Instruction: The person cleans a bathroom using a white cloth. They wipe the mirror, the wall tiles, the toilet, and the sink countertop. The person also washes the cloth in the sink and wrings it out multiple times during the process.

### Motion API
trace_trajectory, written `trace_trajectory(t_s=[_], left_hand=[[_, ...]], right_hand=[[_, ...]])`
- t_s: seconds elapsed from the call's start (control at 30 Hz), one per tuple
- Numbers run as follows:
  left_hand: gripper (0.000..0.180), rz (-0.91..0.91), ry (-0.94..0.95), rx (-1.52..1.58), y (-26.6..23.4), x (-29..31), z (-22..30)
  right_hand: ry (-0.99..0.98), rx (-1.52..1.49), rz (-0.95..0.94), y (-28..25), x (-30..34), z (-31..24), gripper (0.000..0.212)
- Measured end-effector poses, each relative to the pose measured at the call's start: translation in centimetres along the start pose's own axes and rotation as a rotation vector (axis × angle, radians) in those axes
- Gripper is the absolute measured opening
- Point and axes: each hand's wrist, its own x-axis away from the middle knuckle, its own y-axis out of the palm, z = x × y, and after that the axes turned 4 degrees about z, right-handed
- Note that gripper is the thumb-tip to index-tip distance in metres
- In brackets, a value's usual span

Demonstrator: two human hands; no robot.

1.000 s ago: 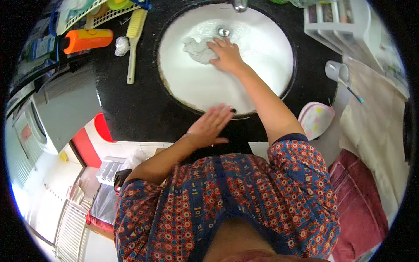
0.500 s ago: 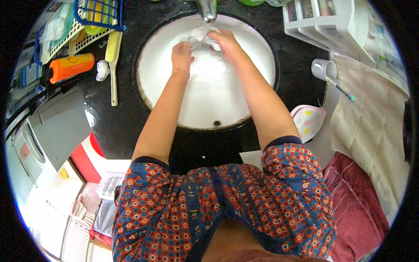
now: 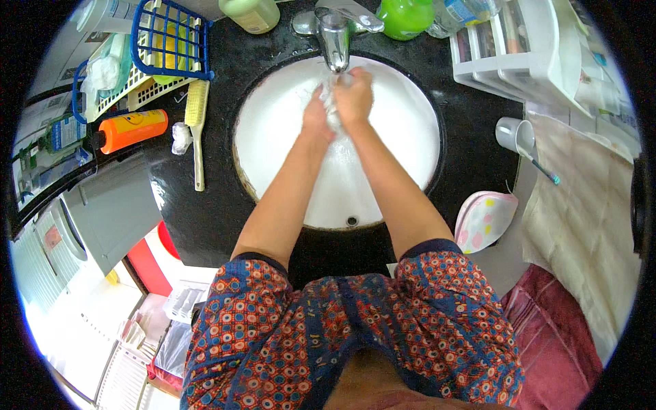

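Note:
Under the chrome faucet [image 3: 335,42], both my hands are close together in the upper part of a white oval sink [image 3: 403,150]. A soft, wet white thing that looks like a small cloth [image 3: 331,109] is bunched between them, with running water about it. My right hand [image 3: 354,98] is closed round its upper part, just below the spout. My left hand [image 3: 317,117] is against its left side; motion smears the fingers, so their grip is unclear. Water runs down the bowl from my hands toward the drain hole side.
To the left on the black counter [image 3: 205,225] lie a brush [image 3: 197,130], an orange bottle [image 3: 133,131] and a blue basket [image 3: 171,41]. Green bottle [image 3: 406,17] and white drawers [image 3: 492,51] stand at the back right. A mug [image 3: 509,133] and spotted pouch [image 3: 486,220] are on the right.
My hands have drawn closer together and turned, still at the faucet, with the white cloth between them. The view has shifted, so more of the faucet and the bottles behind it shows.

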Motion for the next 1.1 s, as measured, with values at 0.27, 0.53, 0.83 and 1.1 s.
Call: trace_trajectory(t_s=[0.27,0.53,0.83,1.1], left_hand=[[0.048,-0.225,-0.103,0.178,-4.7,-2.3,1.9],[0.058,0.120,0.419,-0.654,-4.6,3.3,5.4],[0.056,0.384,0.181,-0.408,-6.6,5.9,1.9],[0.057,0.115,-0.078,0.010,-5.8,4.6,2.9]], right_hand=[[-0.201,0.048,-0.134,1.9,3.8,-0.3,0.028],[-0.336,0.172,0.108,-5.1,-3.0,10.5,0.024],[-0.455,0.524,-0.195,-2.7,3.1,9.0,0.058],[-0.426,-0.119,-0.478,-2.8,13.5,-3.8,0.029]])
